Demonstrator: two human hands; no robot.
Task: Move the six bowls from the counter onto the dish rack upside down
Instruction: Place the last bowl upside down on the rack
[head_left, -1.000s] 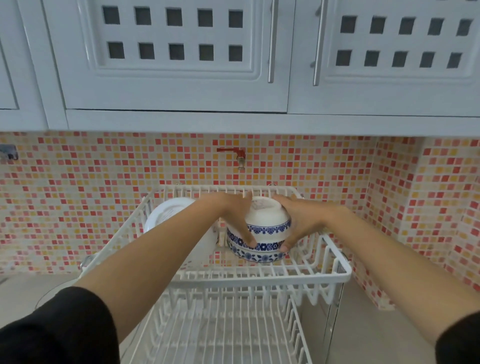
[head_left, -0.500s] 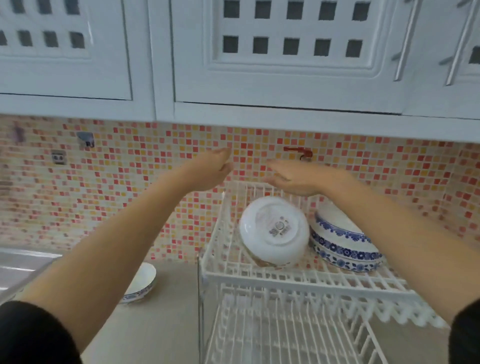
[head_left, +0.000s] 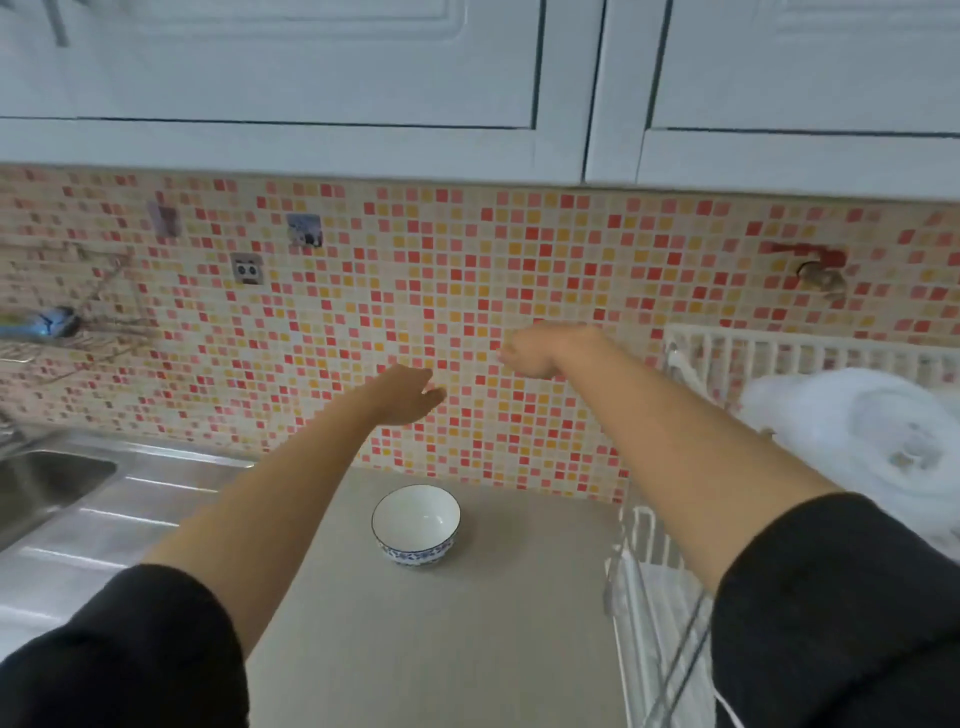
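One white bowl with a blue patterned band (head_left: 416, 525) stands right way up on the grey counter (head_left: 426, 639), near the tiled wall. My left hand (head_left: 402, 395) hovers above and slightly behind it, fingers loosely apart, holding nothing. My right hand (head_left: 540, 349) is further right and higher, also empty, fingers curled loosely. The white wire dish rack (head_left: 795, 353) is at the right edge. A blurred white bowl (head_left: 878, 441) rests on its upper tier, bottom facing me. My right forearm hides part of the rack.
A steel sink and drainboard (head_left: 78, 499) lie to the left of the counter. White wall cabinets (head_left: 311, 78) hang low overhead. The mosaic tile wall (head_left: 467, 291) carries a socket (head_left: 248, 268) and a red tap (head_left: 818, 270).
Both hands let go of the blue-patterned bowl on the rack and pulled away to the left. The view swung left, bringing the bowl on the counter to the middle.
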